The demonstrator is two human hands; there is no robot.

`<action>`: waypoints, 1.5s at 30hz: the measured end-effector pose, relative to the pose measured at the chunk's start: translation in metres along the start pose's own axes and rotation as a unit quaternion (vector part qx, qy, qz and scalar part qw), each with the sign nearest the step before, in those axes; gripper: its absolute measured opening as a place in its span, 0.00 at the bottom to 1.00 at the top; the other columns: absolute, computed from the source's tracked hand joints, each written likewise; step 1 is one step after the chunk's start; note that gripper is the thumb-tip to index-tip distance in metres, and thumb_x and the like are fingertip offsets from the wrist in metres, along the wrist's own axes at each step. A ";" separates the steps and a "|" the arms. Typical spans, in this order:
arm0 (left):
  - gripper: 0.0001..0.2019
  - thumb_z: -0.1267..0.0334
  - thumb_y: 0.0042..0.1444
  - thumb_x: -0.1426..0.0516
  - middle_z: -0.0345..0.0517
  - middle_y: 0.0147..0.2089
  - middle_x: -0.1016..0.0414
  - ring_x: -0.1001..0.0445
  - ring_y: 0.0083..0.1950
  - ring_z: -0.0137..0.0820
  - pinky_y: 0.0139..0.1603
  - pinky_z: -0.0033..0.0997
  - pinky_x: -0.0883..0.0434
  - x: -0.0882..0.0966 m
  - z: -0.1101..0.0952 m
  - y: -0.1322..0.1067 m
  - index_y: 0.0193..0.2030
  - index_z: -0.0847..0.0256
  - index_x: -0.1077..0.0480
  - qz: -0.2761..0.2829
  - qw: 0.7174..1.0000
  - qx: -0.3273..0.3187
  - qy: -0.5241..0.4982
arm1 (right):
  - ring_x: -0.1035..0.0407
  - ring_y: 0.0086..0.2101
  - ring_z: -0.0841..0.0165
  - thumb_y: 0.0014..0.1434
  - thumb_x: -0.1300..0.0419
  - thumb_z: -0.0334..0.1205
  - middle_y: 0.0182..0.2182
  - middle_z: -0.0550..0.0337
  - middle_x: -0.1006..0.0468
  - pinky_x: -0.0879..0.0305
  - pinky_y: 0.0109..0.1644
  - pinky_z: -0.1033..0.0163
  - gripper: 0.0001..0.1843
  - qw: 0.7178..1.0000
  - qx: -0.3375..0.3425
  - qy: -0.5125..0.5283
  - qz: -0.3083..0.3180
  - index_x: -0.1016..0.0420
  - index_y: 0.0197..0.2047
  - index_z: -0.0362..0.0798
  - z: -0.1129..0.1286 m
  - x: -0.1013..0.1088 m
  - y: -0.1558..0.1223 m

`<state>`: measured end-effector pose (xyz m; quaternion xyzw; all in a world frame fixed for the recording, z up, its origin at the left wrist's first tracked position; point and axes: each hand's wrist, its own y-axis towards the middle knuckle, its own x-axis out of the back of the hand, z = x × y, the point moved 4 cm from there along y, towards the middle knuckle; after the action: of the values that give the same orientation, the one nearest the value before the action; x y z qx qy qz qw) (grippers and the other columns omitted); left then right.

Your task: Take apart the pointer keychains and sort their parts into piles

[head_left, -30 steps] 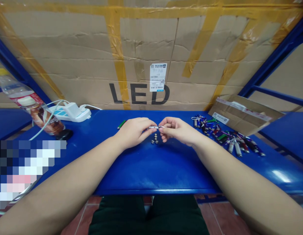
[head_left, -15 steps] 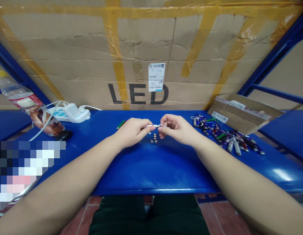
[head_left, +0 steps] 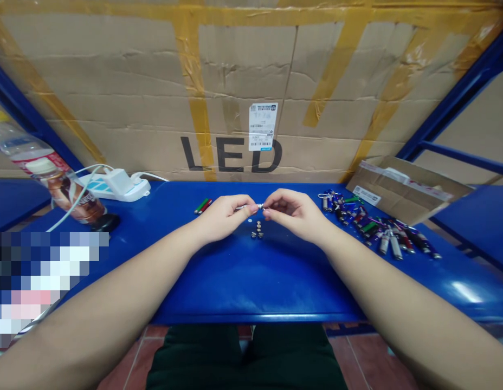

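Note:
My left hand (head_left: 225, 216) and my right hand (head_left: 294, 211) meet above the middle of the blue table. Between their fingertips is a small silver keychain flashlight (head_left: 249, 207): the left fingers pinch its body, the right fingers its far end. Just below my hands, several small button cells (head_left: 257, 230) stand in short stacks on the table. Left of my left hand lie a green and a red mini flashlight (head_left: 202, 206). Right of my right hand, several colored keychain flashlights (head_left: 369, 227) lie in a loose heap.
A blue table (head_left: 251, 281) runs across the view, backed by a large taped cardboard sheet printed LED (head_left: 231, 155). A white power strip (head_left: 117, 187) and plastic bottle (head_left: 52, 179) stand at the left; a flattened cardboard box (head_left: 401, 197) lies at the right.
My hands have drawn closer together and risen slightly. The silver flashlight looks shorter between my fingertips, with my right fingers now close against its end.

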<state>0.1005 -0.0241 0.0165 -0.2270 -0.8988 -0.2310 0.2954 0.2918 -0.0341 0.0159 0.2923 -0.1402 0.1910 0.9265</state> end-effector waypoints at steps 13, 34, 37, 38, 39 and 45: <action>0.22 0.45 0.67 0.48 0.43 0.38 0.21 0.25 0.41 0.36 0.43 0.33 0.33 0.001 -0.001 0.000 0.40 0.61 0.24 0.023 0.999 0.016 0.016 | 0.25 0.35 0.66 0.65 0.35 0.40 0.37 0.56 0.21 0.26 0.41 0.59 0.05 0.976 0.113 -0.184 -0.004 0.26 0.40 0.49 0.009 0.001 -0.002; 0.29 0.33 0.60 0.43 0.32 0.21 0.49 0.49 0.21 0.24 0.23 0.27 0.45 -0.014 0.007 -0.005 0.29 0.60 0.32 0.163 0.930 0.170 -0.284 | 0.31 0.38 0.64 0.72 0.48 0.33 0.38 0.52 0.25 0.29 0.41 0.59 0.12 0.877 0.290 -0.381 0.033 0.24 0.39 0.51 0.026 -0.008 -0.008; 0.29 0.33 0.60 0.42 0.31 0.19 0.51 0.51 0.20 0.23 0.22 0.26 0.46 -0.017 0.004 -0.007 0.28 0.60 0.33 0.192 0.906 0.199 -0.320 | 0.33 0.38 0.63 0.70 0.46 0.30 0.36 0.54 0.27 0.30 0.40 0.58 0.14 0.872 0.314 -0.375 0.015 0.29 0.32 0.51 0.026 -0.010 -0.009; 0.29 0.32 0.59 0.41 0.31 0.19 0.52 0.51 0.20 0.23 0.22 0.26 0.47 -0.018 0.004 -0.008 0.28 0.60 0.34 0.201 0.900 0.209 -0.326 | 0.34 0.38 0.63 0.69 0.46 0.30 0.36 0.54 0.27 0.30 0.41 0.58 0.14 0.872 0.320 -0.370 0.008 0.31 0.30 0.51 0.026 -0.010 -0.009; 0.30 0.32 0.59 0.41 0.31 0.19 0.52 0.50 0.20 0.23 0.22 0.26 0.47 -0.018 0.003 -0.009 0.28 0.60 0.34 0.206 0.896 0.213 -0.330 | 0.34 0.38 0.63 0.68 0.45 0.29 0.36 0.54 0.28 0.30 0.41 0.58 0.15 0.874 0.323 -0.363 0.000 0.31 0.30 0.50 0.027 -0.010 -0.009; 0.27 0.36 0.62 0.41 0.32 0.24 0.47 0.44 0.22 0.23 0.24 0.25 0.46 -0.017 0.003 -0.008 0.35 0.62 0.31 0.194 0.903 0.180 -0.338 | 0.27 0.40 0.63 0.67 0.43 0.32 0.39 0.54 0.23 0.28 0.44 0.57 0.08 0.921 0.272 -0.278 -0.022 0.26 0.36 0.51 0.027 -0.003 -0.005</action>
<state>0.1070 -0.0339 0.0015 -0.4043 -0.9091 0.0873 0.0492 0.2875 -0.0550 0.0339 0.5771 -0.3287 0.1126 0.7391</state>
